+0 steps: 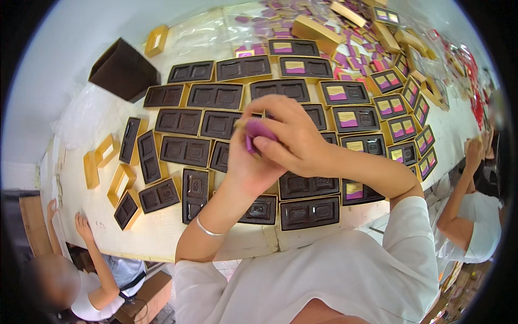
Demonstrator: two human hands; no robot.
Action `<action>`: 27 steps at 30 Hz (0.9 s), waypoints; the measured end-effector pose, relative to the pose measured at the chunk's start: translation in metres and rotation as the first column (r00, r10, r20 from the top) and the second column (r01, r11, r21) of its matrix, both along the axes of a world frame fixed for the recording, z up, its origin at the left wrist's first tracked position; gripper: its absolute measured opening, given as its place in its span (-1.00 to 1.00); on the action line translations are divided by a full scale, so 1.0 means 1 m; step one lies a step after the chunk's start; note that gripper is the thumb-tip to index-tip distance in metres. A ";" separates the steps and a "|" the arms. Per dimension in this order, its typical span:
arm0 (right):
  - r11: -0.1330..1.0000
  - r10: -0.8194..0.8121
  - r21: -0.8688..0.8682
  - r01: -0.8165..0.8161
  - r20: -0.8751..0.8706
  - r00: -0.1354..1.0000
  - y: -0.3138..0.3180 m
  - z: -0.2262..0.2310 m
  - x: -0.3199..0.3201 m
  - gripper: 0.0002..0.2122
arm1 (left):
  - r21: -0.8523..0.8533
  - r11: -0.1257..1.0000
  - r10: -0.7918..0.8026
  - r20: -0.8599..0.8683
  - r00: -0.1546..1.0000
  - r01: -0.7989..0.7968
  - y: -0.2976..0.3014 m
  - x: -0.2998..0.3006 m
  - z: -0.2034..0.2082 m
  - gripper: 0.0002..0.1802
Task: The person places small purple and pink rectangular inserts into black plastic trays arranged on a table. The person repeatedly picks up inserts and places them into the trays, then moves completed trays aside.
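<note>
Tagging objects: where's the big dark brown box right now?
Head view, upper left: the dark brown box sits at the table's far-left corner, just left of the nearest dark trays.

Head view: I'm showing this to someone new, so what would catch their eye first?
First, the two hands meeting at centre, the left hand and right hand pinching a small purple packet between them. Beneath them the white table is tiled with dark brown trays in gold boxes; those at right already carry purple-and-yellow packets.
</note>
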State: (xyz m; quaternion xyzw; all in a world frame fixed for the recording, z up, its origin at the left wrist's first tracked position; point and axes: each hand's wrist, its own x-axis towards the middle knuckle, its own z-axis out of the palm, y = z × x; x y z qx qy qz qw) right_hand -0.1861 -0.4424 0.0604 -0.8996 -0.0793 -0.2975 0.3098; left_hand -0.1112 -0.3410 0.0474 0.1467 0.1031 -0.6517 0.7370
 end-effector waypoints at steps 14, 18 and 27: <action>0.863 -0.033 -0.477 0.167 0.277 0.960 -0.040 0.026 -0.024 -0.65 | 0.039 0.996 -0.084 0.640 0.764 0.077 0.017 0.010 0.021 -0.66; 0.941 0.038 -0.337 0.017 0.155 0.987 -0.032 0.027 -0.026 -0.63 | 0.141 0.990 -0.108 0.779 0.618 -0.005 0.018 0.015 0.021 -0.70; 0.992 -0.068 0.093 0.082 -0.144 0.987 -0.078 -0.017 0.020 -0.74 | -0.001 0.961 0.249 0.447 0.859 -0.278 0.027 0.043 0.021 -0.72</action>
